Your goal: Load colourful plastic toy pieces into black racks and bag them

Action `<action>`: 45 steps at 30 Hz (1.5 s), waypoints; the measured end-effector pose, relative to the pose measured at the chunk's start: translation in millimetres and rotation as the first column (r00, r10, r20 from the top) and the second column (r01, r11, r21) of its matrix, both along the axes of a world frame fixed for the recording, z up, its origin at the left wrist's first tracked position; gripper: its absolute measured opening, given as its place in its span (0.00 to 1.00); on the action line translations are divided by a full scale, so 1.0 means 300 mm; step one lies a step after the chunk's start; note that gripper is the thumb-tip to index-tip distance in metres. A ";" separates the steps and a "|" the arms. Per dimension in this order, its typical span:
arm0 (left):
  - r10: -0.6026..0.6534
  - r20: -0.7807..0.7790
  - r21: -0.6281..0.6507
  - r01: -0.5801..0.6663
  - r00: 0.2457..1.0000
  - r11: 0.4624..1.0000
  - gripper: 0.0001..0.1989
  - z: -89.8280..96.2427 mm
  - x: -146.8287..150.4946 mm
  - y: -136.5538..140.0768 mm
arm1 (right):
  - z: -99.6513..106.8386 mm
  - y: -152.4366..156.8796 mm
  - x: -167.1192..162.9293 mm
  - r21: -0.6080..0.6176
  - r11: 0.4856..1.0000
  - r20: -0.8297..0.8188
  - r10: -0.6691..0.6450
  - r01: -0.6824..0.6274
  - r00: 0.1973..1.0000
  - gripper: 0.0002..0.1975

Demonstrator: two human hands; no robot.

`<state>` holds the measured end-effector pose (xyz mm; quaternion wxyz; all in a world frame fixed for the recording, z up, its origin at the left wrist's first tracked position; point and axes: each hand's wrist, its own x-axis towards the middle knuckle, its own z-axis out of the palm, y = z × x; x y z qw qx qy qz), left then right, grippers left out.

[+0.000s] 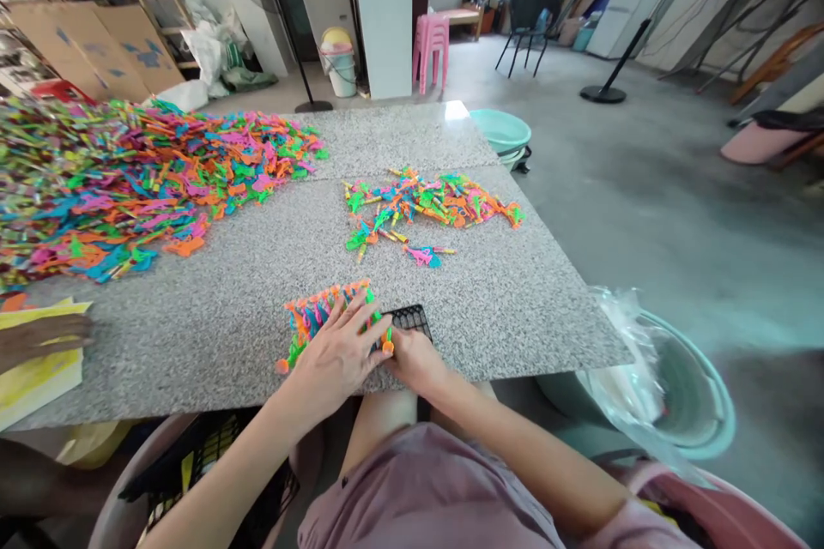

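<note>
Near the table's front edge lies a black plastic grid rack (412, 319), its left part covered by rows of small orange, pink, blue and green plastic pieces (315, 309). My left hand (338, 347) rests over these rows with its fingers spread and outstretched. Against the rack's right part, my right hand (417, 362) is closed, fingers curled; what they grip is hidden. One orange and green piece (387, 345) shows between the two hands. Farther back sits a loose small heap of similar pieces (438, 202), some with yellow striped tubes.
A large pile of the same pieces (148, 180) covers the table's (257, 360) left side. Another person's hand (45, 339) lies on yellow and white paper (39, 382). Teal tubs (701, 395) stand beyond the right edge; a black crate (212, 463) is below left.
</note>
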<state>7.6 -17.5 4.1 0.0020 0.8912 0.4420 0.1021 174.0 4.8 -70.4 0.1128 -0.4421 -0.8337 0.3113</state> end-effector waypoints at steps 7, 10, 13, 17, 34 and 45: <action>0.023 -0.050 0.161 -0.015 0.998 0.987 0.14 -0.036 0.007 -0.002 | 0.058 0.387 0.202 0.341 0.903 0.199 -0.342 0.262 0.919 0.19; 0.015 -0.030 0.155 -0.011 0.999 0.988 0.15 -0.026 0.008 -0.007 | 0.081 0.515 0.247 0.380 0.922 0.415 -0.245 0.077 0.876 0.20; 0.007 -0.015 0.086 -0.006 1.000 0.996 0.14 -0.003 0.007 -0.011 | 0.058 0.509 0.268 0.363 0.929 0.372 -0.214 0.070 0.903 0.16; 0.004 -0.010 0.015 -0.003 1.000 1.000 0.09 0.012 0.002 -0.007 | -0.009 0.357 0.266 0.111 0.948 -0.021 -0.297 0.297 0.955 0.08; 0.007 -0.055 0.062 -0.004 0.998 0.998 0.12 0.018 0.002 -0.011 | 0.003 0.232 -0.020 0.086 0.996 -0.053 0.022 -0.017 0.998 0.08; -0.063 -0.066 0.082 0.068 0.996 0.994 0.14 0.029 0.014 0.005 | 0.023 0.244 -0.054 0.050 0.987 -0.029 0.156 -0.155 0.987 0.10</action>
